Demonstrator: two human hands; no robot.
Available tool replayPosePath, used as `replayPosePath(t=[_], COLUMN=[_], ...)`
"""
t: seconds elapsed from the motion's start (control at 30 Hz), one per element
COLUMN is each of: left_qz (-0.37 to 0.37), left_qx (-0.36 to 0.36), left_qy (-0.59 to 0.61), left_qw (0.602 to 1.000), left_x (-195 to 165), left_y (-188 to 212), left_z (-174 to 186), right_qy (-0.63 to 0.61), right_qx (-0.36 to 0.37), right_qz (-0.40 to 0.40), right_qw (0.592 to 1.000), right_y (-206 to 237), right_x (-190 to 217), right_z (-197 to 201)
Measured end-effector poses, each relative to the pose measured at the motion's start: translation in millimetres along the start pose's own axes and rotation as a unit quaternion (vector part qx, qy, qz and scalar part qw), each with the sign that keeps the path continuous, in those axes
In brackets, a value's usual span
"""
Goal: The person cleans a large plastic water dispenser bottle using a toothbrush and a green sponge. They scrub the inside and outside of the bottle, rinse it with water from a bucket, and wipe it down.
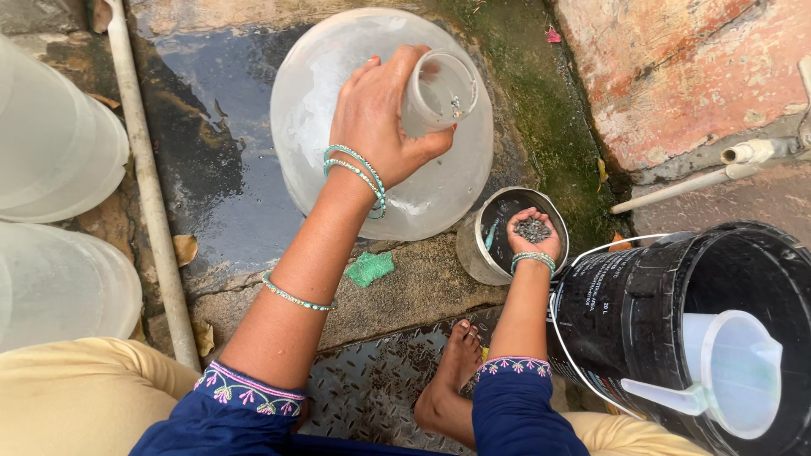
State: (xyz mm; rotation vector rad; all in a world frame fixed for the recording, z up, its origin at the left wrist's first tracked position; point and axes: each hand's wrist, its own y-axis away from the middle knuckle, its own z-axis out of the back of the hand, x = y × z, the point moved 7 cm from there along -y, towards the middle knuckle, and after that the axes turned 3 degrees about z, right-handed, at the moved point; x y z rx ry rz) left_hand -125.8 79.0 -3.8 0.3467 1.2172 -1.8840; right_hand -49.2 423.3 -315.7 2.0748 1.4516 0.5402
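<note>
The left hand (380, 114) grips the neck of a large clear, wet jar (384, 127); the right hand (532, 232) cups dark grit over a small metal pot (507, 236).

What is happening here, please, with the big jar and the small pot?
A person crouches on wet ground. The left hand grips the neck of a large clear water jar that lies tilted. The right hand is cupped over a small metal pot and holds dark gritty grains. A black bucket with a clear plastic jug inside stands at the right.
</note>
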Motion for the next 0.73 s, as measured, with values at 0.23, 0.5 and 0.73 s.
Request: replayPosePath(t=[0.23, 0.5, 0.73], left_qz=[0.01, 0.022, 0.028], left_qx=[0.008, 0.048, 0.082], left_qy=[-0.007, -0.007, -0.038], left_qw=[1.0, 0.999, 0.995], left_x=[-18.9, -67.4, -110.0], left_y=[8.9, 16.3, 20.8], left_z=[-19.8, -71.4, -138.0], right_qy=[0.063, 0.05, 0.057], right_qx=[-0.083, 0.01, 0.13], right_qz=[0.032, 0.052, 0.052], right_qw=[0.994, 0.997, 0.989], right_y=[6.6, 23.4, 57.1], right_x=[-2.4, 21.5, 43.5], right_z=[20.3, 0.3, -65.1])
